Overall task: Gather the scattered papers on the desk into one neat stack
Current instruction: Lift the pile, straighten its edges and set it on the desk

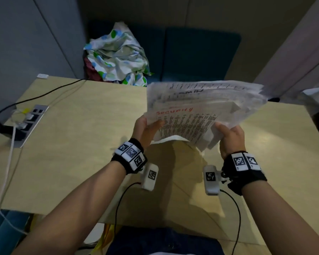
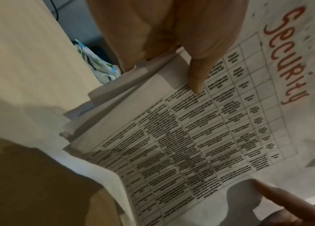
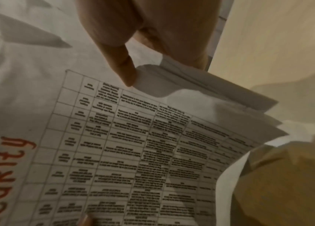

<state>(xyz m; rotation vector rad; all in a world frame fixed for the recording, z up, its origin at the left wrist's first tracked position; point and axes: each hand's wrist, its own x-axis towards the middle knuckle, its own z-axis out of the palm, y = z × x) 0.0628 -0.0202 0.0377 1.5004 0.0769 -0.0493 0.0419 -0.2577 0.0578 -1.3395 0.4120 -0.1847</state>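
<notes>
A loose bundle of white printed papers [image 1: 197, 111] hangs in the air above the wooden desk [image 1: 81, 144], its edges uneven. The top sheet [image 2: 201, 137] carries a printed table and the red handwritten word "Security". My left hand [image 1: 145, 129] grips the bundle's left edge, thumb on top and fingers underneath. My right hand [image 1: 230, 137] grips the right edge the same way, its thumb [image 3: 121, 64] pressed on the top sheet [image 3: 133, 152]. Several sheets fan out at both held edges.
A power strip [image 1: 26, 120] with plugs and cables sits at the desk's left edge. A crumpled patterned cloth [image 1: 118, 57] lies on a dark blue seat [image 1: 201, 56] beyond the far edge. Grey walls stand on both sides.
</notes>
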